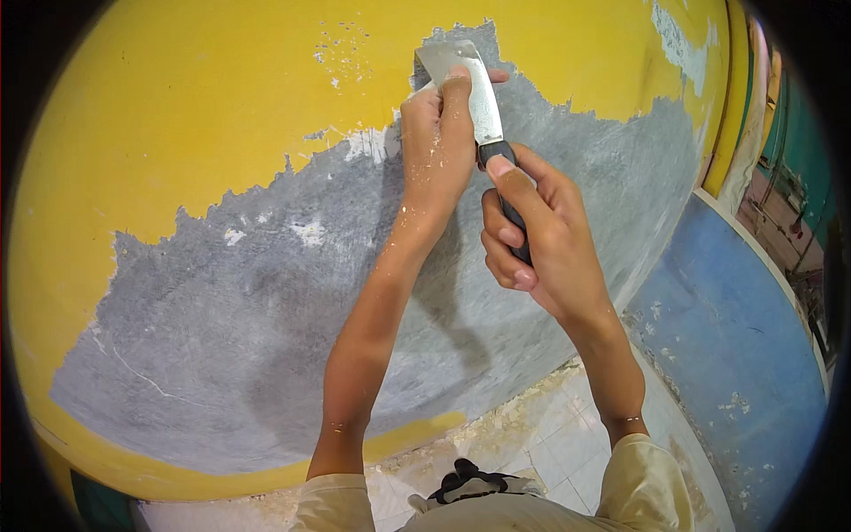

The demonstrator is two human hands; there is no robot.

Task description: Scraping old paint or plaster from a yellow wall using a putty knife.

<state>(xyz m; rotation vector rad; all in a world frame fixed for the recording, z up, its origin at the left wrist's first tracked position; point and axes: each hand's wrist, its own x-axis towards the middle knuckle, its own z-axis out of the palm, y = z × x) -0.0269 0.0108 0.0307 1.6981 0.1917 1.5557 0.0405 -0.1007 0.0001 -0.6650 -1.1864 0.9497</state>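
A paint scraper (487,110) with a metal blade and a black handle lies against a painted wall. My right hand (552,226) is wrapped around its handle, the thumb near the blade's base. Up at the blade, my left hand (435,146) pinches the metal, thumb on top and a finger showing behind it. Small paint flakes stick to that hand and forearm. Yellow paint (219,113) with a ragged lower edge surrounds the blade's wide end on the left and above. Beneath it, a grey bared surface (319,319) spreads across the wall.
A blue wall panel (738,332) with chipped spots stands at the right. White floor tiles (565,452) strewn with paint debris lie below, where a black sandal strap (469,475) shows. A yellow post (725,133) rises at the far right.
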